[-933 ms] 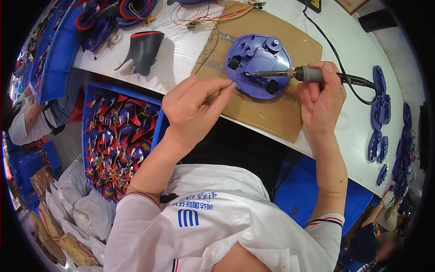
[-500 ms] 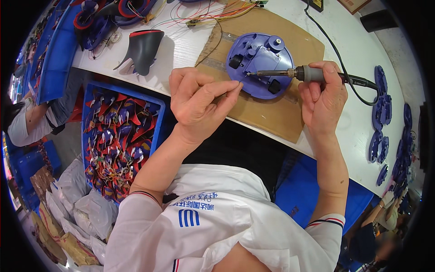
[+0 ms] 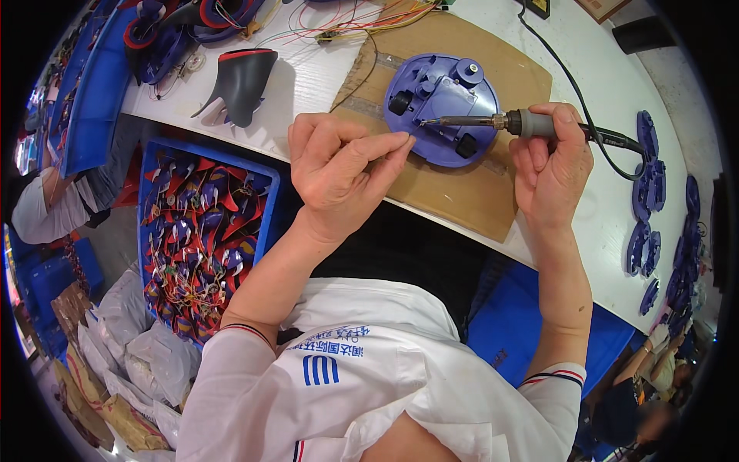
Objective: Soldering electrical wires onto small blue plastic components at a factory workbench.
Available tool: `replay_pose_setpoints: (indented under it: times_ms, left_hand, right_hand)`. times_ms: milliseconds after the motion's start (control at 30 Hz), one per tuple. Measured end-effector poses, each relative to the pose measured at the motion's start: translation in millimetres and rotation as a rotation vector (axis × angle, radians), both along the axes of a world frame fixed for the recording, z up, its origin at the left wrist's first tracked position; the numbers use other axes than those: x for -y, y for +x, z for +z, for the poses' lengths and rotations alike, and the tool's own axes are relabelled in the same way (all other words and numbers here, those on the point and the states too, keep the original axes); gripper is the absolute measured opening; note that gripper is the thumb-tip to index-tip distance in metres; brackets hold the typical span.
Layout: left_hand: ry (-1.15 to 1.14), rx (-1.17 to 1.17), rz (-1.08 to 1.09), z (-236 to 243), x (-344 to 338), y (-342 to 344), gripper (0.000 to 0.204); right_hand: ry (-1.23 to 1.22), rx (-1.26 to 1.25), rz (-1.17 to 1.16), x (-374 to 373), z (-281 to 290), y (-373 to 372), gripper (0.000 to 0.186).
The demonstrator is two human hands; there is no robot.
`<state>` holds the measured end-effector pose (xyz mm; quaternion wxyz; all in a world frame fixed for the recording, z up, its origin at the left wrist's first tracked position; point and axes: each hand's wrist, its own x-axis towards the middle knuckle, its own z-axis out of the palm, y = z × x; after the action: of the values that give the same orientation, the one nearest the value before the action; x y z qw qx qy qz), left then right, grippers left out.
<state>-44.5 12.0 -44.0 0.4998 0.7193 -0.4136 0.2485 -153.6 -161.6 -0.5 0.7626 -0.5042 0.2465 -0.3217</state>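
Note:
My right hand [image 3: 556,158] grips the grey handle of a soldering iron [image 3: 531,123], whose metal tip points left over a round purple plastic base [image 3: 462,100]. That tip meets the left lower part of the base, close to my left fingertips. With thumb and forefinger pinched together, my left hand [image 3: 339,162] is at the base's lower left edge. What it pinches is too small to make out. Two black wheels and a round raised post show on the base, which lies on a sheet of brown cardboard [image 3: 469,200].
A black cord [image 3: 550,58] loops from the iron across the white table. At left stand a dark grey shell part [image 3: 245,85] and a blue crate [image 3: 269,215] full of red and purple parts with wires. Purple parts [image 3: 645,185] line the right edge; loose wires [image 3: 369,31] lie at the back.
The iron's tip has shifted very slightly up and left. Both hands keep nearly the same pose, and the purple base has barely moved.

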Motion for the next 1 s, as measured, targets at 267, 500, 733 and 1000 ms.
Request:
replay_pose_setpoints:
  times_ms: [267, 500, 733, 1000]
  left_hand:
    - [0.003, -0.018, 0.009, -1.7, 0.0, -0.7, 0.019]
    - [0.013, -0.034, 0.006, -3.2, -0.4, -0.5, 0.019]
    - [0.057, -0.065, -0.009, -0.2, -2.0, -0.3, 0.018]
    - [0.115, -0.072, -0.07, 49.1, -8.1, 17.9, 0.02]
  right_hand:
    - [-0.019, -0.014, 0.01, 1.5, -0.6, -1.1, 0.029]
    - [0.038, 0.016, -0.009, 6.3, 0.8, -2.1, 0.029]
    - [0.064, 0.016, -0.047, 6.6, 5.6, -2.5, 0.029]
    - [0.148, 0.089, -0.102, 22.0, 14.5, -3.1, 0.028]
